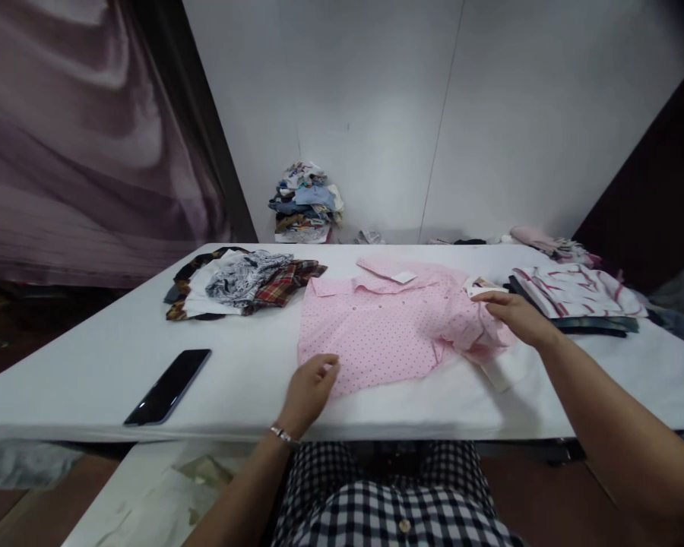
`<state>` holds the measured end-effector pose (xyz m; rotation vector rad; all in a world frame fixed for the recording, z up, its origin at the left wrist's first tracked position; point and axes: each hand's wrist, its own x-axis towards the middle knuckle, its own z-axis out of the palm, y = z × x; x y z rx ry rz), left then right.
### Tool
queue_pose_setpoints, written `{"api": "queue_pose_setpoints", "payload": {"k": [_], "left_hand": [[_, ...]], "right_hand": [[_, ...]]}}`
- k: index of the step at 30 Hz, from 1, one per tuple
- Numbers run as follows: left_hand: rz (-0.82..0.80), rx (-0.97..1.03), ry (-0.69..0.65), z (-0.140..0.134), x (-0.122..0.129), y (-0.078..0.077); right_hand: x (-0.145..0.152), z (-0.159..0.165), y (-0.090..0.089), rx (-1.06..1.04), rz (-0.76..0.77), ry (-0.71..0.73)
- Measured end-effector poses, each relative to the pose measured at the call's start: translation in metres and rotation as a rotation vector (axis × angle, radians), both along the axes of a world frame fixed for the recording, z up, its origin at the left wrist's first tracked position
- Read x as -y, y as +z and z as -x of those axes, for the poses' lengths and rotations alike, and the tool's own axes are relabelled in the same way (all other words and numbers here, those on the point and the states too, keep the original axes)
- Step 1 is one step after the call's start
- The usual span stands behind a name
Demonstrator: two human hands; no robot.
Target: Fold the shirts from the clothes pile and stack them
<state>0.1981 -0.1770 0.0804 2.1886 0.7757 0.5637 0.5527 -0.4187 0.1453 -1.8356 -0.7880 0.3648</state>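
A pink dotted shirt (370, 338) lies spread sideways on the white-covered table in front of me, with a row of small buttons along its far part. Its right end is bunched up and lifted a little. My right hand (516, 313) pinches the shirt there, beside a white collar tag (484, 286). My left hand (313, 386) has its fingers curled together at the near left corner of the shirt, by the hem. A white paper label (403, 277) rests on the far side, and another white tag (495, 375) hangs below the bunched end.
A black phone (168, 387) lies at the left front of the table (245, 399). Behind it is a heap of mixed clothes (245, 281). Folded garments (581, 292) are stacked at the right. A tall clothes pile (308, 201) stands beyond the far edge, against the wall.
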Motion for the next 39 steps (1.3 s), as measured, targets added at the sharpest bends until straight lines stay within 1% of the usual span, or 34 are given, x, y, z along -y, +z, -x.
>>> {"api": "queue_pose_setpoints", "payload": {"k": [2, 4, 5, 7, 9, 11, 13, 15, 18, 20, 23, 25, 26, 27, 29, 30, 32, 34, 35, 37, 39], "left_hand": [[0.219, 0.04, -0.189, -0.026, 0.027, 0.001], [0.432, 0.027, -0.358, -0.054, 0.055, 0.0], [0.531, 0.016, -0.417, -0.067, 0.068, -0.002], [0.706, 0.005, -0.487, -0.093, 0.09, -0.004], [0.847, -0.003, -0.529, -0.115, 0.107, -0.005], [0.966, -0.01, -0.543, -0.135, 0.119, -0.006], [1.056, -0.012, -0.508, -0.153, 0.129, -0.008], [1.109, 0.019, -0.421, -0.169, 0.137, -0.01], [1.094, 0.108, -0.268, -0.185, 0.146, -0.016], [1.001, 0.16, -0.223, -0.187, 0.147, -0.018], [0.824, 0.237, -0.286, -0.183, 0.145, -0.015], [0.815, 0.288, -0.339, -0.179, 0.143, -0.009], [0.853, 0.305, -0.364, -0.178, 0.143, -0.005], [0.904, 0.316, -0.387, -0.177, 0.143, -0.001], [0.995, 0.327, -0.433, -0.181, 0.146, 0.009], [1.023, 0.33, -0.454, -0.185, 0.149, 0.014], [1.027, 0.307, -0.501, -0.195, 0.16, 0.025], [0.971, 0.231, -0.594, -0.205, 0.176, 0.035], [0.923, 0.186, -0.667, -0.209, 0.185, 0.039], [0.786, 0.134, -0.831, -0.211, 0.199, 0.046], [0.584, 0.127, -0.96, -0.206, 0.203, 0.047]], "right_hand": [[-0.008, 0.014, 0.002, 0.058, 0.067, 0.044], [-0.016, 0.032, 0.0, 0.081, 0.13, 0.101], [-0.02, 0.041, -0.003, 0.115, 0.151, 0.13], [-0.025, 0.057, -0.009, 0.237, 0.158, 0.181], [-0.026, 0.069, -0.015, 0.408, 0.149, 0.216], [-0.023, 0.077, -0.02, 0.556, 0.138, 0.22], [-0.018, 0.081, -0.024, 0.632, 0.114, 0.208], [-0.011, 0.082, -0.029, 0.64, 0.072, 0.189], [0.003, 0.08, -0.04, 0.633, 0.02, 0.165], [0.015, 0.077, -0.052, 0.644, -0.009, 0.076], [0.039, 0.07, -0.078, 0.61, -0.069, -0.163], [0.056, 0.067, -0.097, 0.533, -0.078, -0.282], [0.063, 0.067, -0.106, 0.493, -0.063, -0.301], [0.069, 0.067, -0.114, 0.459, -0.039, -0.289], [0.077, 0.071, -0.125, 0.413, 0.005, -0.207], [0.079, 0.073, -0.128, 0.4, 0.011, -0.167], [0.078, 0.079, -0.126, 0.373, -0.021, -0.151], [0.075, 0.081, -0.117, 0.311, -0.1, -0.212], [0.074, 0.08, -0.111, 0.258, -0.155, -0.264], [0.077, 0.075, -0.097, 0.141, -0.251, -0.377], [0.085, 0.064, -0.084, 0.054, -0.323, -0.48]]}}
